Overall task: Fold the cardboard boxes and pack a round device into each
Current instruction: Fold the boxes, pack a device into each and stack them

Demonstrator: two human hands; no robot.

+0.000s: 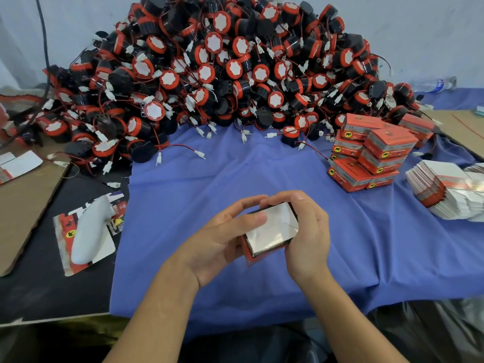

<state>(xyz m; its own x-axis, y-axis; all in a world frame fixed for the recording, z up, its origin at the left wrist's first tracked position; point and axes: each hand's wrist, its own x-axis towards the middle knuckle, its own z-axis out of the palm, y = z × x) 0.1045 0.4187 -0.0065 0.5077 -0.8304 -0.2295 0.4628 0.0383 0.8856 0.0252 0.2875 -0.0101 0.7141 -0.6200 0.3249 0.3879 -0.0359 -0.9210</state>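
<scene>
A small red cardboard box (269, 231) with white inner flaps facing up sits between both hands over the blue cloth (235, 174). My left hand (222, 239) grips its left side, thumb pressing on a white flap. My right hand (309, 231) wraps its right side with fingers curled over the far edge. A big heap of round black-and-red devices (222, 74) with wired white plugs fills the back of the table. Whether a device is inside the held box is hidden.
Several folded red boxes (374, 150) are stacked at the right. A stack of flat unfolded box blanks (450, 192) lies further right. A white controller (89, 229) rests on flat cardboard at the left. Brown cardboard sheets (23, 205) lie at the far left.
</scene>
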